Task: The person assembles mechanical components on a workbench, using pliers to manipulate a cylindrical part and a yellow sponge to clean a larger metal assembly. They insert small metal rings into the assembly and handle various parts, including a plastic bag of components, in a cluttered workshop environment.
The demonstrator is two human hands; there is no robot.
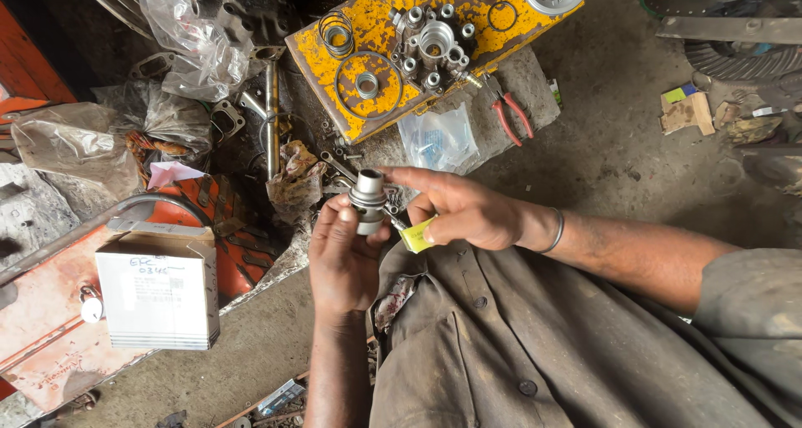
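Note:
My left hand (341, 257) grips a small grey metal cylinder part (368, 196) with a flange, held upright in front of my chest. My right hand (455, 209) reaches in from the right. Its forefinger rests on top of the part, and its other fingers pinch a small yellow-handled tool (415, 234) whose thin tip meets the side of the part. A metal bangle sits on my right wrist.
A chipped yellow board (380, 15) at the top carries a multi-port metal housing (434, 48), rings and springs. Red-handled pliers (511, 115) and a clear plastic bag (439, 137) lie below it. A white cardboard box (159, 290) stands on orange metal at the left.

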